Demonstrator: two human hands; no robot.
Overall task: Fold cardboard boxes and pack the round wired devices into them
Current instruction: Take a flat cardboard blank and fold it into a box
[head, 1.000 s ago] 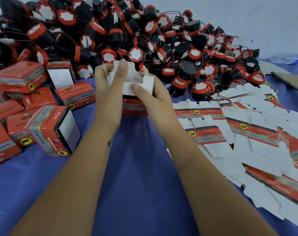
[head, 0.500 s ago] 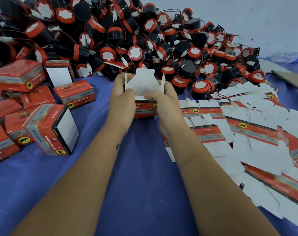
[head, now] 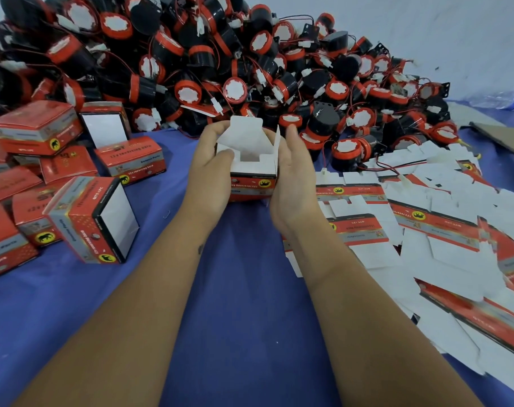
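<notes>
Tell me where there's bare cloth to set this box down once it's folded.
The blue cloth is bare between and under your forearms, bordered by the finished boxes on the left and the flat blanks on the right. Behind the box you hold, the device pile crowds everything.

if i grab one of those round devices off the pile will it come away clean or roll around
It probably drags its neighbours: thin red wires with white plugs tangle across the pile. Set on its side, a round device would likely roll; on its flat face it should sit still. It looks rigid.
</notes>
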